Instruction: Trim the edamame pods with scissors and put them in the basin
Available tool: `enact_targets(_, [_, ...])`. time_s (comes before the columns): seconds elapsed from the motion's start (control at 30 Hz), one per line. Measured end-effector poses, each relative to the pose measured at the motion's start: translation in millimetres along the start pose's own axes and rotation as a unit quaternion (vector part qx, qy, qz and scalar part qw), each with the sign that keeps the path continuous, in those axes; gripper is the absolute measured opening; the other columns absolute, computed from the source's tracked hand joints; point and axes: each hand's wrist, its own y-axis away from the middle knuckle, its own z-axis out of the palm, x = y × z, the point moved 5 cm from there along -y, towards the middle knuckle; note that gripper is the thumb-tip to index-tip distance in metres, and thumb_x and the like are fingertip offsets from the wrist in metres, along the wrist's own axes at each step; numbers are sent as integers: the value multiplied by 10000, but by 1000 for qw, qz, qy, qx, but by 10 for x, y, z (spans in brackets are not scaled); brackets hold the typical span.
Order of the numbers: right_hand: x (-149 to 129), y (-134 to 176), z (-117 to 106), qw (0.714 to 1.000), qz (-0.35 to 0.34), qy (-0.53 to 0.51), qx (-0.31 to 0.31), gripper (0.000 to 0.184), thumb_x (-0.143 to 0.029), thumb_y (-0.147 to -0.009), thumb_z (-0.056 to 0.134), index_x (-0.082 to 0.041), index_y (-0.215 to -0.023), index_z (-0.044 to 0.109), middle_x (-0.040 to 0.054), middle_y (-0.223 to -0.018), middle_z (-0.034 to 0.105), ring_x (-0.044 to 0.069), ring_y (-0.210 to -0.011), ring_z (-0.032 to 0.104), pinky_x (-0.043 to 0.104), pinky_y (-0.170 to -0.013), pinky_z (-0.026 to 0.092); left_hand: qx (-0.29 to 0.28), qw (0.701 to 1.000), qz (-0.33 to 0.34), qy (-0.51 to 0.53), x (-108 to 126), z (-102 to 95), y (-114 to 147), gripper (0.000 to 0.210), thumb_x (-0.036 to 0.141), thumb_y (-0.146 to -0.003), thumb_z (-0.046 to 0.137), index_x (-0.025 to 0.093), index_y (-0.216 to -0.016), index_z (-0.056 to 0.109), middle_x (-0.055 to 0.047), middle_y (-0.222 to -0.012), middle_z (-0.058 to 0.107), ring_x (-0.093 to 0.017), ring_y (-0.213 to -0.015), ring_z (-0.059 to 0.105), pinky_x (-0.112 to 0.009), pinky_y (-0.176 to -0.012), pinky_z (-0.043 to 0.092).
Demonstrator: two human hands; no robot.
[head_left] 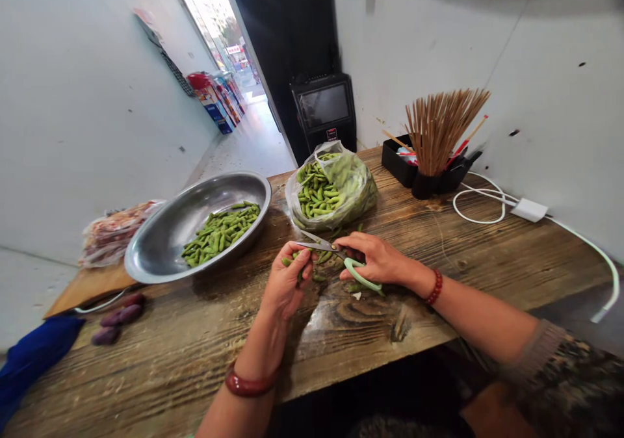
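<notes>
My left hand is closed around a few green edamame pods, partly hidden by its fingers. In my right hand is a pair of scissors with pale green handles. Their blades are parted and point left, right by the pods at my left fingertips. Loose pods and scraps lie on the wood beneath both hands. Just beyond stands a clear plastic bag full of pods. To the left, a wide steel basin holds a heap of pods on one side.
A black holder with brown sticks stands at the back right, near a white cable with an adapter. Purple tubers, a blue cloth and a bagged reddish bundle are at the left of the wooden table.
</notes>
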Motion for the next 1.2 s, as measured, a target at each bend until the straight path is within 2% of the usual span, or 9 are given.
enact_targets(0.37, [-35, -11, 7, 1000, -8, -7, -14, 529, -400, -754, 742, -167, -1212, 617, 43, -849, 648, 134, -695, 570, 249, -662, 474, 25, 999, 10, 21, 20, -98, -37, 268, 299, -695, 770, 167, -842, 589, 68, -578, 454, -22, -425, 346, -118, -368, 222])
enact_targets(0.57, [-17, -18, -34, 1000, -4, -10, -1, 518, -404, -763, 733, -153, -1204, 625, 55, -858, 662, 147, -716, 588, 261, -686, 480, 46, 998, 10, 37, 66, -180, -83, 234, 328, -746, 685, 158, -696, 531, 31, -671, 518, -49, -484, 430, -142, -364, 265])
enact_targets(0.63, [1, -24, -62, 1000, 2, -11, 11, 515, -396, -760, 736, -151, -1200, 627, 53, -854, 658, 146, -711, 584, 259, -677, 480, 35, 999, 3, -14, 88, -197, -78, 245, 349, -763, 663, 162, -674, 532, 26, -665, 534, -53, -468, 420, -154, -363, 248])
enact_targets(0.7, [13, -30, -89, 1000, 6, -11, 21, 507, -381, -761, 739, -152, -1200, 628, 52, -861, 657, 146, -718, 583, 258, -680, 479, 16, 992, 17, -121, 122, -195, -63, 191, 334, -755, 681, 167, -714, 598, 26, -627, 548, -58, -448, 402, -167, -377, 251])
enact_targets(0.8, [19, -38, -113, 1000, 10, -6, 28, 509, -368, -760, 741, -154, -1207, 625, 52, -877, 659, 144, -727, 582, 256, -686, 479, -53, 949, 61, -306, 151, -124, -39, 107, 265, -707, 723, 164, -727, 694, -13, -642, 628, -109, -551, 507, -200, -507, 378])
enact_targets(0.9, [19, -43, -125, 999, 11, 0, 33, 499, -367, -764, 736, -162, -1205, 624, 48, -887, 661, 137, -723, 580, 252, -687, 480, -118, 879, 82, -454, 107, -66, -26, 70, 243, -714, 689, 179, -708, 716, -26, -692, 680, -165, -683, 575, -250, -673, 435])
enact_targets(1.07, [14, -41, -126, 999, 7, -11, 34, 505, -356, -764, 736, -157, -1213, 619, 47, -883, 661, 130, -703, 574, 248, -682, 479, -143, 762, 52, -630, 0, -116, -36, 175, 200, -739, 603, 208, -878, 708, -26, -817, 711, -187, -766, 611, -280, -742, 435])
enact_targets(1.13, [14, -38, -123, 999, 9, -15, 31, 495, -355, -771, 730, -173, -1217, 617, 39, -877, 658, 126, -697, 570, 245, -681, 478, -148, 737, 53, -657, -22, -127, -40, 162, 181, -749, 580, 207, -859, 696, -39, -826, 707, -192, -772, 615, -283, -726, 428])
enact_targets(1.2, [10, -38, -126, 999, 9, -15, 33, 494, -359, -772, 728, -180, -1218, 617, 33, -865, 653, 125, -697, 567, 243, -680, 477, -139, 731, 64, -666, -23, -128, -51, 118, 181, -754, 574, 199, -807, 677, -40, -785, 689, -190, -740, 602, -285, -696, 418])
